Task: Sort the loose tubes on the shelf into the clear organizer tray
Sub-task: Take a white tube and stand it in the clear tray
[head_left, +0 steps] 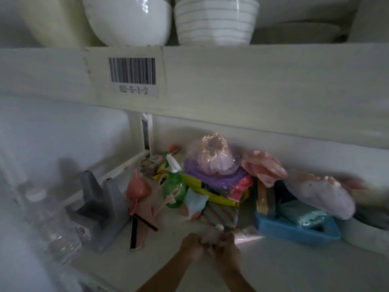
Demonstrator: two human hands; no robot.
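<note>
Both hands meet low on the white shelf (pixel 284 262), near its front middle. My left hand (pixel 192 246) and my right hand (pixel 228 243) are closed together around a small pale object (pixel 210 237) with a white cap (pixel 219 227); blur hides whether it is a tube. A faint clear edge (pixel 246 239) glints just right of my right hand; whether it is the organizer tray I cannot tell. No other loose tubes are distinguishable.
Behind the hands sits a pile: green spray bottle (pixel 174 186), packets, bagged scrunchies (pixel 214 157), blue tray (pixel 294 230). A grey stand (pixel 101 209) and clear water bottle (pixel 48 220) are at left. White bowls (pixel 130 20) rest on the upper shelf.
</note>
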